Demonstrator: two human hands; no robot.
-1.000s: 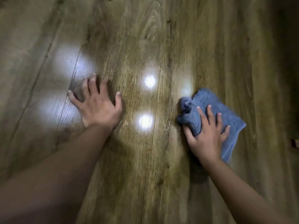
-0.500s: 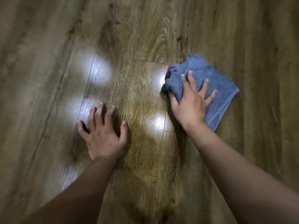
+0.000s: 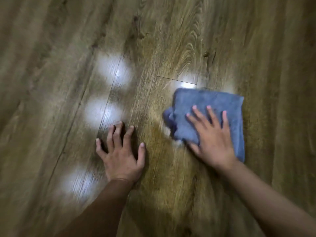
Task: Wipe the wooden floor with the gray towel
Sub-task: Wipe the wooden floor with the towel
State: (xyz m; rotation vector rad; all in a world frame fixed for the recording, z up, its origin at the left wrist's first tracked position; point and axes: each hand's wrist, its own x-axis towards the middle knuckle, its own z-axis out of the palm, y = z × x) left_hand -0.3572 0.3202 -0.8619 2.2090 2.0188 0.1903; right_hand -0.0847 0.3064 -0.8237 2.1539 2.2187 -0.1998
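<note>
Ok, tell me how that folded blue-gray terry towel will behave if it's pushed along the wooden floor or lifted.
The folded blue-gray terry towel is probably floppy: its left edge is bunched and rumpled. Pushed, it likely slides easily on the glossy wooden plank floor, which mirrors the lights, though it may bunch further. Lifted, it would probably droop and unfold; the right hand only presses it flat.

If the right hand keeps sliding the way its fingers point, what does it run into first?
Nothing, by the look of it. The right hand presses flat on the folded blue-gray towel; ahead lies only bare brown wooden plank floor, with a small dark speck slightly left.
</note>
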